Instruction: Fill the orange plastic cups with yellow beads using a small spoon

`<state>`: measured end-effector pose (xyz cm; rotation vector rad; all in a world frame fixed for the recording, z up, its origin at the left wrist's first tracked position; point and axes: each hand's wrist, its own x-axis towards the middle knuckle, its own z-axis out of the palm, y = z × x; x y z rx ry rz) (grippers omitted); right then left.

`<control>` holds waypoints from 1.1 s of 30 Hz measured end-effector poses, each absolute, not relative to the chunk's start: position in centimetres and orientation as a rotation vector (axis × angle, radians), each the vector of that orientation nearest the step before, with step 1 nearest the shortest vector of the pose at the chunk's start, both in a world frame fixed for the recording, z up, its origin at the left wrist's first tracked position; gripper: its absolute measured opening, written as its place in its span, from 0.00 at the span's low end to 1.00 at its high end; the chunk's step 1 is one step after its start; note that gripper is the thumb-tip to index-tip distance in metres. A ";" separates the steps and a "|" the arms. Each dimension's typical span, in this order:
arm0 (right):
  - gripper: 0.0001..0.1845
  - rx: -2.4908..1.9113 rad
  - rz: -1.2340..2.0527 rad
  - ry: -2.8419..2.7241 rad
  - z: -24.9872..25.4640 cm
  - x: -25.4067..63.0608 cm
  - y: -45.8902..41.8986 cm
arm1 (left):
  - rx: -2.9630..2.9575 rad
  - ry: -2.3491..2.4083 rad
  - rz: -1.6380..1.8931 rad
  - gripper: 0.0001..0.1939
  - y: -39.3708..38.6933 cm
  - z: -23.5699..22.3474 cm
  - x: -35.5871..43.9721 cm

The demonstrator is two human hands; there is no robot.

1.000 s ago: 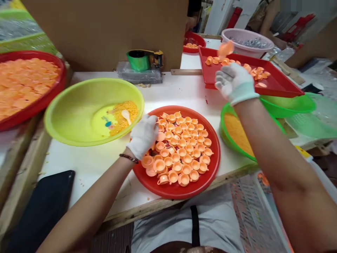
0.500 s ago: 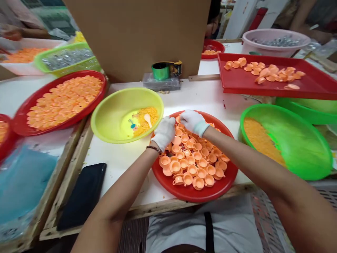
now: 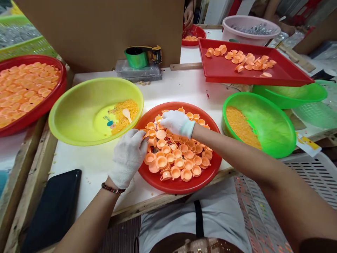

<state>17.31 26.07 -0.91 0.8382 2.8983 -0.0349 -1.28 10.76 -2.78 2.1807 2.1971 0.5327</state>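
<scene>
My left hand (image 3: 127, 154), in a white knit glove, is at the left rim of a round red tray (image 3: 181, 188). Its fingers are curled, with a small orange toy cup (image 3: 152, 141) at the fingertips. My right hand (image 3: 175, 123), gloved too, reaches over the far part of the tray. Its fingers point down and are drawn together; whatever they pinch is hidden. Many small orange cups on saucers (image 3: 179, 163) fill the tray, mostly upright, some tipped.
Left of the tray is a yellow basin (image 3: 76, 116) with yellow bits and a white spoon (image 3: 126, 114). A green basin (image 3: 276, 123) stands right, under a red rectangular tray (image 3: 286, 72). A tape dispenser (image 3: 137, 58) sits behind. Another person's hand (image 3: 188, 17) is at the back.
The view has shifted. My left hand has drawn back toward me and to the left side of the tray. My right hand stays over the tray's far side, further left over the cups.
</scene>
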 end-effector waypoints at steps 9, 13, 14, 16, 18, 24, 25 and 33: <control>0.15 0.815 -0.236 2.902 0.0 17.1 24.2 | 2.033 2.193 0.528 0.18 10.8 -2.9 -1.7; 0.14 0.773 -0.261 2.923 -0.5 17.1 23.8 | 2.031 2.198 0.513 0.16 10.3 -2.9 -2.0; 0.13 0.752 -0.273 2.950 -0.7 17.1 23.8 | 2.030 2.185 0.516 0.15 10.4 -2.9 -1.9; 0.10 0.674 -0.226 2.996 -1.0 17.5 23.7 | 2.021 2.161 0.542 0.15 10.6 -2.9 -1.9; 0.12 0.560 -0.083 3.004 -1.0 18.0 23.3 | 2.020 2.128 0.565 0.14 10.8 -2.9 -2.0; 0.16 0.471 0.183 3.048 -0.9 18.3 21.6 | 2.098 2.002 0.471 0.15 10.5 -2.6 -2.9; 0.16 0.446 0.184 3.079 -1.0 17.9 21.5 | 2.095 2.031 0.464 0.14 10.5 -2.6 -2.9; 0.15 0.100 0.233 3.138 -2.4 17.5 21.9 | 2.404 2.021 0.304 0.14 10.3 -2.7 -2.2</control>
